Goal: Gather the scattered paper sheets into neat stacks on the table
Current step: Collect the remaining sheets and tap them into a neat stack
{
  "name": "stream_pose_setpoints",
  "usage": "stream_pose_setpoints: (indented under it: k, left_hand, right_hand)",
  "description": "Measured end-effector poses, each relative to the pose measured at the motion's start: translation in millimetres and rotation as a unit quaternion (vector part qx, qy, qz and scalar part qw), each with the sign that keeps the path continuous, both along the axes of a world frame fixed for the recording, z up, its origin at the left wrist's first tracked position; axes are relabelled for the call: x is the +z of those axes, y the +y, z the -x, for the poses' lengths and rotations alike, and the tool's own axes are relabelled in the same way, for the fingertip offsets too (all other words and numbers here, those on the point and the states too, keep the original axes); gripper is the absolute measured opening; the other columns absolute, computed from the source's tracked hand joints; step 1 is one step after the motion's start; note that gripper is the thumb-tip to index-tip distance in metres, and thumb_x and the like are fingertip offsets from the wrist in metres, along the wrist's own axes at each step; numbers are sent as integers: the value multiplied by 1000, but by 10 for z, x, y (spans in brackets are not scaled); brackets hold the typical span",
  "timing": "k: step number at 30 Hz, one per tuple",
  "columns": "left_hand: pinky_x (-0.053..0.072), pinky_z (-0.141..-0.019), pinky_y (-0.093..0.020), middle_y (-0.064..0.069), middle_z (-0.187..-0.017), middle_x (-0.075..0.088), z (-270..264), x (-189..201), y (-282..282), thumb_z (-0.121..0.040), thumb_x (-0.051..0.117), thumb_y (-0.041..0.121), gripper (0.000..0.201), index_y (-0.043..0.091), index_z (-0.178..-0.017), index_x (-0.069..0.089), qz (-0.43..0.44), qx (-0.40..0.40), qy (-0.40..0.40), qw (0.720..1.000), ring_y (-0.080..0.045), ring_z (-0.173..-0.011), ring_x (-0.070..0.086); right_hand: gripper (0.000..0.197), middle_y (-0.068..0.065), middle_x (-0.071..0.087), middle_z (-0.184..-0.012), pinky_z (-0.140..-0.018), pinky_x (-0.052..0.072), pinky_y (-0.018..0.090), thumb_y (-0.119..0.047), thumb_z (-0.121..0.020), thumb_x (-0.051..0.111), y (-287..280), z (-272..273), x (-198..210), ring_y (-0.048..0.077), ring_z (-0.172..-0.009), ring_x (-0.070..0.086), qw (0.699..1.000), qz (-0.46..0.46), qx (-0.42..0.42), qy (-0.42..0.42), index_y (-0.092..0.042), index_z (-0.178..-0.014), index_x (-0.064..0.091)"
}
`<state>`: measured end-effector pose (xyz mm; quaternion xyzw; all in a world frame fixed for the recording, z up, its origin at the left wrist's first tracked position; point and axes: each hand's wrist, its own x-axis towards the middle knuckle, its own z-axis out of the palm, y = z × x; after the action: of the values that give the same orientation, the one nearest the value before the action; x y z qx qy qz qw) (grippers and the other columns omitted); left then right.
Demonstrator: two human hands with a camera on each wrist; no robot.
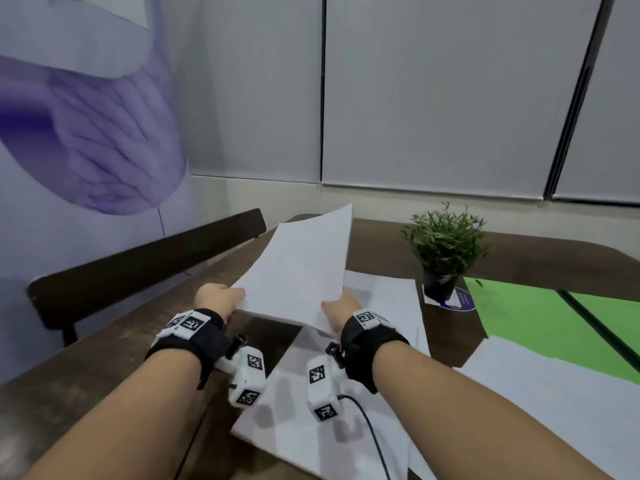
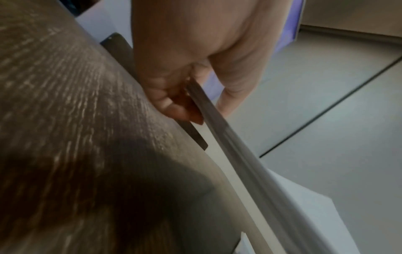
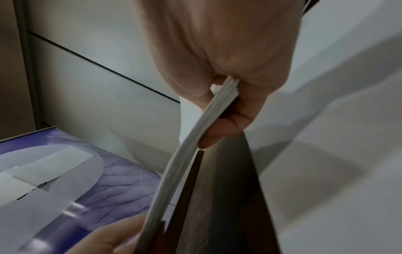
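Note:
A thin stack of white paper sheets (image 1: pixel 301 261) is held tilted up above the dark wooden table (image 1: pixel 86 375). My left hand (image 1: pixel 221 299) pinches its near left corner and my right hand (image 1: pixel 337 308) pinches its near right corner. In the left wrist view my left hand (image 2: pixel 180 96) has thumb and fingers on either side of the stack's edge (image 2: pixel 228 141). My right hand (image 3: pixel 219 106) grips the stack's edge (image 3: pixel 195 137) in the right wrist view. More white sheets (image 1: pixel 381 299) lie flat on the table beneath and beyond my hands.
A small potted plant (image 1: pixel 443 251) stands on a coaster right of the held stack. Green sheets (image 1: pixel 533 323) lie at the far right, partly under a white sheet (image 1: pixel 554 393). A dark chair back (image 1: pixel 138 268) runs along the table's left side. A cable (image 1: pixel 370 431) trails from my right wrist.

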<state>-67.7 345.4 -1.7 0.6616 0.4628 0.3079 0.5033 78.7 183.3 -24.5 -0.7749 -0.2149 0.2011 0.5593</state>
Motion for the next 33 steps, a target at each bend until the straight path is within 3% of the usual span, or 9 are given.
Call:
stream_pose_setpoints:
  k: [4, 7, 9, 11, 13, 15, 17, 22, 33]
  left_hand:
    - [54, -84, -54, -19, -86, 69, -73, -340, 560, -63, 78, 6, 27, -5, -85, 67, 84, 24, 19, 996, -35, -86, 68]
    - [53, -85, -44, -16, -92, 65, -122, -525, 783, -72, 78, 5, 38, -8, -104, 61, 137, 19, 107, 985, -30, -89, 64]
    - [50, -90, -35, -11, -100, 63, -158, -567, 856, -73, 80, 13, 46, -4, -111, 59, 120, 2, 178, 977, -28, -100, 63]
    - [52, -88, -31, -7, -108, 64, -194, -604, 925, -44, 91, 19, 76, -2, -111, 60, 107, 0, 244, 964, -25, -100, 65]
    - [54, -85, -33, -11, -104, 65, -193, -607, 944, -47, 91, 12, 60, -6, -97, 63, 102, -3, 243, 965, -24, -95, 66]
    - [53, -84, -34, -9, -99, 66, -173, -662, 976, -62, 86, 5, 47, -10, -98, 61, 113, 12, 206, 972, -22, -91, 64]
    - [53, -85, -44, -15, -98, 67, -109, -636, 878, -46, 93, 12, 84, -6, -118, 54, 138, 41, 167, 975, -30, -91, 66]
    - [44, -99, -50, -21, -138, 45, 118, -308, 327, -47, 92, 37, 121, 8, -143, 24, 82, 64, 162, 981, -40, -123, 47]
    - [40, -96, -40, -11, -139, 42, -10, 245, -2719, -82, 73, 32, 71, 10, -140, 37, 74, -248, -11, 966, -26, -127, 42]
  right_hand:
    - [35, 14, 51, -138, -104, 36, 31, -8, -99, 42, 363, 128, 62, 30, -126, 49, 995, 90, 8, -32, -3, -132, 49]
    - [34, 15, 49, -140, -105, 34, 32, -9, -102, 38, 534, 217, 16, 31, -129, 46, 967, 218, 81, -101, -1, -133, 49]
    - [31, 19, 54, -133, -99, 39, 35, -12, -99, 47, 673, 218, -19, 33, -125, 50, 965, 243, 91, -46, 2, -125, 55]
    - [17, 21, 61, -106, -89, 41, 35, -13, -94, 56, 775, 203, -82, 35, -121, 53, 958, 255, 125, -42, 3, -97, 60]
    - [17, 17, 59, -89, -81, 42, 34, -10, -93, 56, 815, 238, -44, 34, -116, 57, 960, 255, 118, -16, -3, -78, 54]
    - [22, 20, 61, -117, -83, 46, 32, -19, -94, 56, 692, 312, 49, 34, -119, 56, 981, 160, 111, 25, -3, -109, 60]
    - [46, 19, 51, -136, -93, 46, 33, -31, -99, 47, 545, 323, 80, 33, -127, 50, 989, 106, 96, 40, -1, -133, 50]
    - [66, 13, 48, -137, -89, 45, 41, -50, -92, 54, -277, 281, 273, 31, -124, 47, 994, 58, 39, 89, -5, -140, 41]
    - [69, 13, 53, -135, -97, 41, 33, -58, -87, 57, -3637, 437, 438, 31, -122, 50, 960, 210, -186, 3, -7, -132, 53]
